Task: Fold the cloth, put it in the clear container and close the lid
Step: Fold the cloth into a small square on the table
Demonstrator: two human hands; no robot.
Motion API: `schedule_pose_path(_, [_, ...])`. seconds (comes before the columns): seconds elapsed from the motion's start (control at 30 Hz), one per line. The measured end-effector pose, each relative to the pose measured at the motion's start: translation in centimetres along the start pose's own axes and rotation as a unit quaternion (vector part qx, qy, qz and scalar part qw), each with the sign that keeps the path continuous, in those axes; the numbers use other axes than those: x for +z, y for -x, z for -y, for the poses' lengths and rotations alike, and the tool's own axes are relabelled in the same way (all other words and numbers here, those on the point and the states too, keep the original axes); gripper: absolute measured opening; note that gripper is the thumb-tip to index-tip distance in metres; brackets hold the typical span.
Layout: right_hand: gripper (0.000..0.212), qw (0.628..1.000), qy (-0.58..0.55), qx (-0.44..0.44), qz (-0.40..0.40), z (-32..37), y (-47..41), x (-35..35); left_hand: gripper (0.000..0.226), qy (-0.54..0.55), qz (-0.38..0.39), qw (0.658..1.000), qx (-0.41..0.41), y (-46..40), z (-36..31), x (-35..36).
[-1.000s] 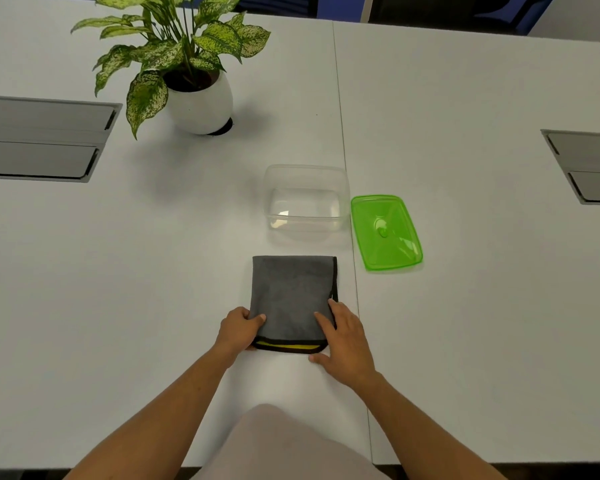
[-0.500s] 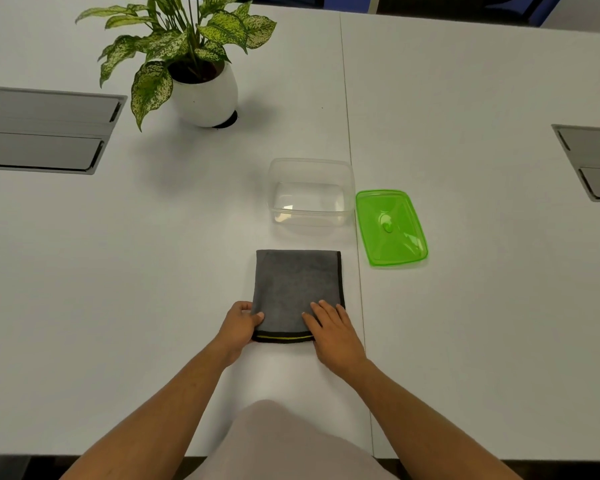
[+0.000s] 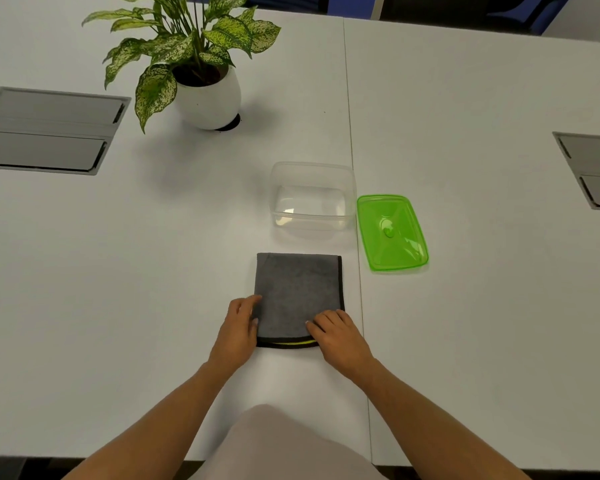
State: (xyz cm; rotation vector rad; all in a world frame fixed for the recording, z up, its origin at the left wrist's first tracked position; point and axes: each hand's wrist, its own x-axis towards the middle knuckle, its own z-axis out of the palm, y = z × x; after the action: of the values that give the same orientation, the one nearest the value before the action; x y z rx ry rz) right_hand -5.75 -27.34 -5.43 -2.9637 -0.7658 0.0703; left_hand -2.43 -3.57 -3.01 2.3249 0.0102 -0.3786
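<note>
A grey cloth (image 3: 298,289), folded into a rough square with a dark hem and a yellow strip at its near edge, lies flat on the white table. My left hand (image 3: 239,329) pinches its near left corner, thumb lying along the left edge. My right hand (image 3: 340,336) grips the near right corner with curled fingers on top. Just beyond the cloth stands the clear container (image 3: 312,167), open and empty. Its green lid (image 3: 392,233) lies flat on the table to the container's right.
A potted plant in a white pot (image 3: 208,95) stands at the back left. Grey cable hatches are set into the table at the far left (image 3: 45,129) and far right (image 3: 593,171). A seam (image 3: 352,133) runs down the table past the container.
My right hand has gone from lying flat on the cloth to curling over its near right corner. My left thumb has stretched up along the left edge. The cloth stays flat.
</note>
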Motion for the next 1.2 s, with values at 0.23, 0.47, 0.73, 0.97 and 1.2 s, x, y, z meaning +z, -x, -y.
schedule_pose_path(0.23, [0.051,0.998,-0.058,0.001,0.028,-0.7,-0.3,-0.9,0.040,-0.188,0.077,0.962,0.184,-0.1,2.3,-1.4])
schedule_pose_path(0.47, [0.055,0.897,-0.312,0.309,-0.054,-1.8,-2.1,-3.7,0.052,0.080,0.000,0.992,-0.094,-3.9,-3.5,-1.8])
schedule_pose_path(0.73, [0.072,0.722,-0.468,0.508,0.037,-3.5,-5.7,-4.5,0.064,0.131,0.054,0.959,-0.247,-6.4,-4.2,-1.7])
schedule_pose_path(0.97, [0.026,0.687,-0.496,0.526,0.076,-3.5,-5.9,-3.9,0.041,0.193,0.099,0.939,-0.267,-6.1,-3.4,-1.4])
schedule_pose_path(1.2, [0.026,0.664,-0.522,0.534,0.032,-3.4,-6.2,-4.5,0.037,0.202,0.105,0.944,-0.240,-6.0,-3.7,-1.9])
